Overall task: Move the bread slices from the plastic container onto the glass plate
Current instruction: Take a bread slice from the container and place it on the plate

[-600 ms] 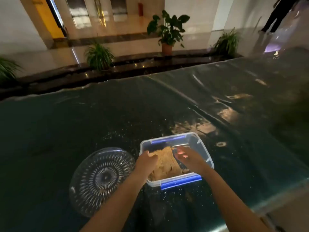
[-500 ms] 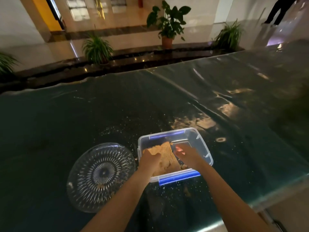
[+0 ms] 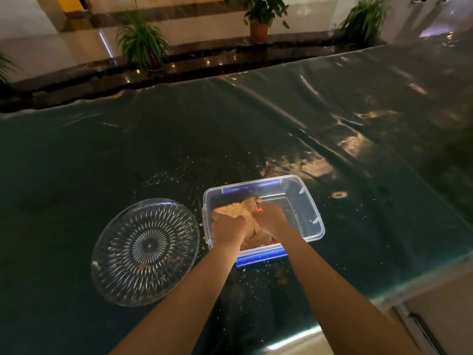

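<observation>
A clear plastic container [image 3: 308, 201] with blue clips sits on the dark table. Brown bread slices [image 3: 240, 210] lie stacked in its left half. My left hand [image 3: 227, 226] is closed over the near left side of the stack. My right hand [image 3: 271, 219] presses on the stack's right side, fingers curled around the slices. To the left of the container lies a round cut-glass plate [image 3: 146, 252], holding only a few crumbs. The lower part of the bread stack is hidden under both hands.
The table [image 3: 153, 149] is covered with shiny dark plastic sheeting, strewn with crumbs around the container. Its near edge [image 3: 384, 295] runs at the lower right. Potted plants [image 3: 142, 44] stand beyond the far edge.
Both hands have closed in on the bread stack; the right hand moved left from over the open half of the container onto the slices. The camera tilted slightly downward.
</observation>
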The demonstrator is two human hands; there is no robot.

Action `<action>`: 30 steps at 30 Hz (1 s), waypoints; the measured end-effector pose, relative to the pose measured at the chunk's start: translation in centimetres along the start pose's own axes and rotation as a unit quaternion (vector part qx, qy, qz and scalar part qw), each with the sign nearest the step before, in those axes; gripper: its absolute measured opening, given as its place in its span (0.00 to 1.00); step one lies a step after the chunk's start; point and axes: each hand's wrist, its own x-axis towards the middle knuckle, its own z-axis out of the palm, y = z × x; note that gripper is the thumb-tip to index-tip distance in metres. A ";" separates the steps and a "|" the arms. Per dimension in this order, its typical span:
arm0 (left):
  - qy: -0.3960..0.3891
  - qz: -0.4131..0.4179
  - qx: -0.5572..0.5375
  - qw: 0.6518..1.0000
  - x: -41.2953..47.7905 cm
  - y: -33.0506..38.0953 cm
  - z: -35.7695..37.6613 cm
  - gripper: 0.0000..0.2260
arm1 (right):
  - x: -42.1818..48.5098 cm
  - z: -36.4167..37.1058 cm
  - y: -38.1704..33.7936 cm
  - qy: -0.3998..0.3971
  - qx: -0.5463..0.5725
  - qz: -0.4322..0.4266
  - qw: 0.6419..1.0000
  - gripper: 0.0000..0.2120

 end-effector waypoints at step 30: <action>0.050 0.120 -0.205 0.970 -1.7 1.4 -4.6 0.18 | -2.7 -2.4 -2.8 0.127 0.272 -0.042 0.953 0.17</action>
